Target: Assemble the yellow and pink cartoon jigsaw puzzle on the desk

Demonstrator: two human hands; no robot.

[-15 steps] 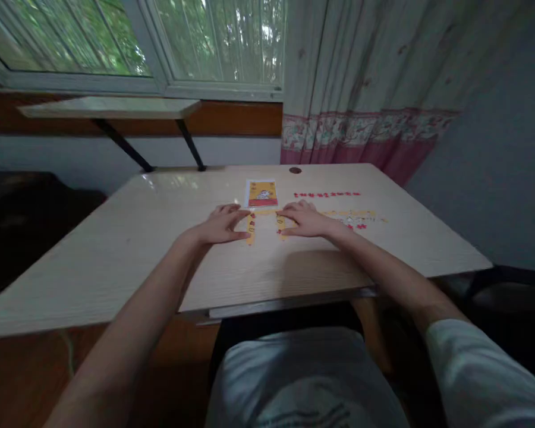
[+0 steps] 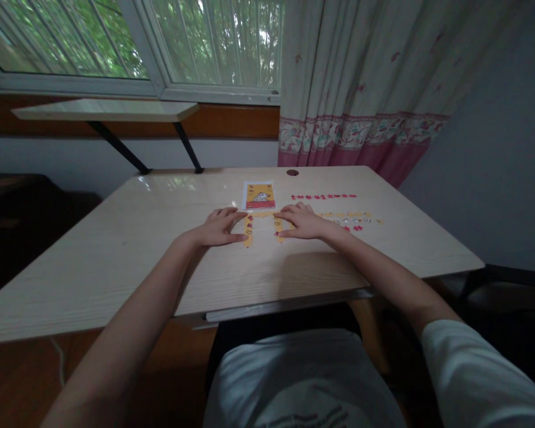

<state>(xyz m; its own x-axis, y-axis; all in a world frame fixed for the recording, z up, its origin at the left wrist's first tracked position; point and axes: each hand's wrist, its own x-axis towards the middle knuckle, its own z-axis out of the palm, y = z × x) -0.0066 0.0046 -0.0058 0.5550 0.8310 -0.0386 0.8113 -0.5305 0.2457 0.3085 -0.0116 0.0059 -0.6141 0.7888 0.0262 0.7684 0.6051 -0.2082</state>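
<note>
Yellow jigsaw puzzle pieces point(image 2: 262, 214) form a three-sided border on the table, with a top row and two side columns. My left hand point(image 2: 220, 228) rests at the left column point(image 2: 248, 230), its thumb and index finger spread and touching it near its bottom and top. Mirroring it, my right hand point(image 2: 301, 221) has thumb and index finger apart against the right column point(image 2: 278, 227). Neither hand lifts anything. Just beyond the border lies a picture card point(image 2: 260, 196), yellow and red with a pale figure.
Red pieces point(image 2: 324, 197) lie in a row at the back right. Yellow and whitish pieces point(image 2: 354, 219) and a few red ones point(image 2: 355, 228) sit beyond my right forearm. A raised shelf point(image 2: 107, 110) stands back left, by the window. A curtain point(image 2: 361, 137) hangs behind the table point(image 2: 160, 238).
The view has shifted slightly. Both hands stay at the side columns in nearly the same pose, and the pieces look unchanged.
</note>
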